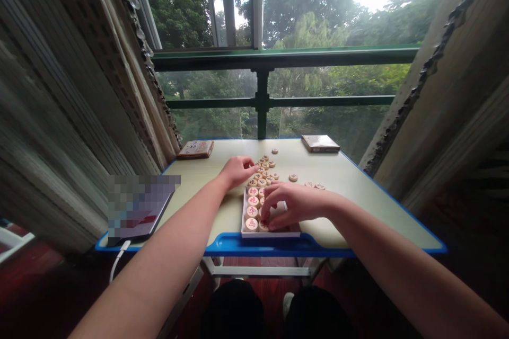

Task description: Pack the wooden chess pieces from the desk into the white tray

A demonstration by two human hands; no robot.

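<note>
A shallow white box at the table's near edge holds round wooden Chinese chess pieces with red characters, such as one piece at its near left corner. My right hand reaches into the box, thumb and fingers closed around a piece in the second column; the hand hides part of the box. Past the box lies a loose cluster of pieces with dark characters. At its left side is my left hand, fingers bent and apart, their tips beside a piece.
Single pieces lie farther off, one piece at the back and another piece to the right. Flat boxes stand at the back left and back right. A dark tablet-like device with a white cable rests at left.
</note>
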